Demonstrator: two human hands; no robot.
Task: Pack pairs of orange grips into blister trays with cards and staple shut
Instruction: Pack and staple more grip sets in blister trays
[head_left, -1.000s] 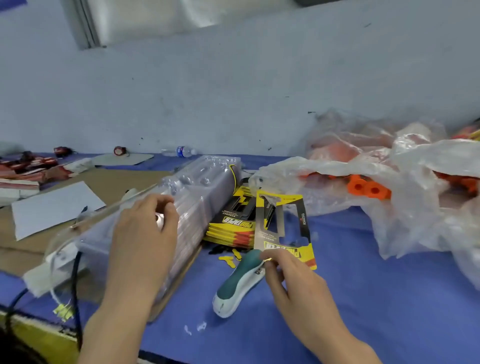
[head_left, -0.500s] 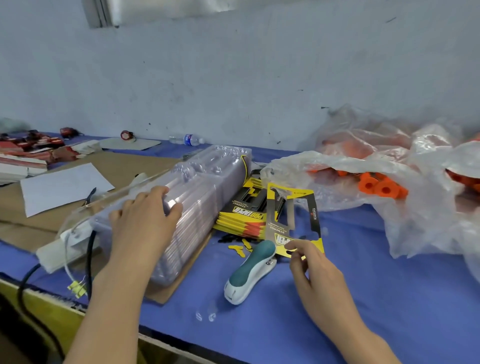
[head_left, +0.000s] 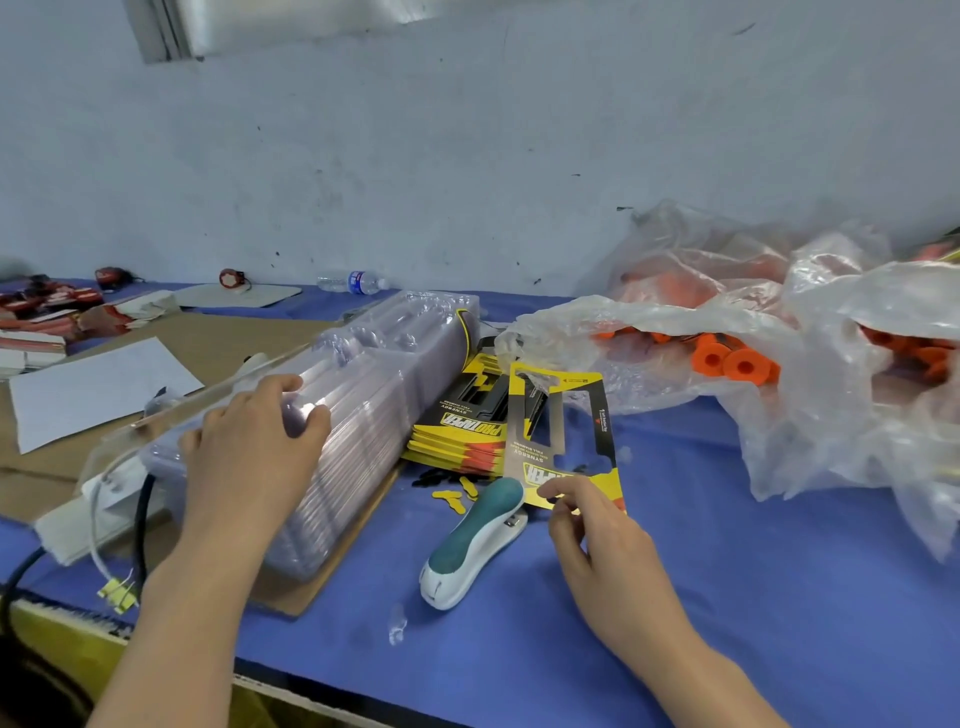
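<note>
While your left hand (head_left: 249, 447) grips the blister tray stack (head_left: 374, 395) left of the stapler (head_left: 472, 545), your right hand (head_left: 597, 540) pinches a card (head_left: 561, 431) just behind it; orange grips (head_left: 732, 361) sit bagged right of it, well apart.

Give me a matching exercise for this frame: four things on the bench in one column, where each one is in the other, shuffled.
Things:
1. stapler
2. card
3. tray stack
4. orange grips

Places:
A. inside the clear bag
B. held by the left hand
C. pinched by the right hand
D. lying untouched on the blue cloth

Pairs: 1-D, 2-C, 3-B, 4-A
</note>
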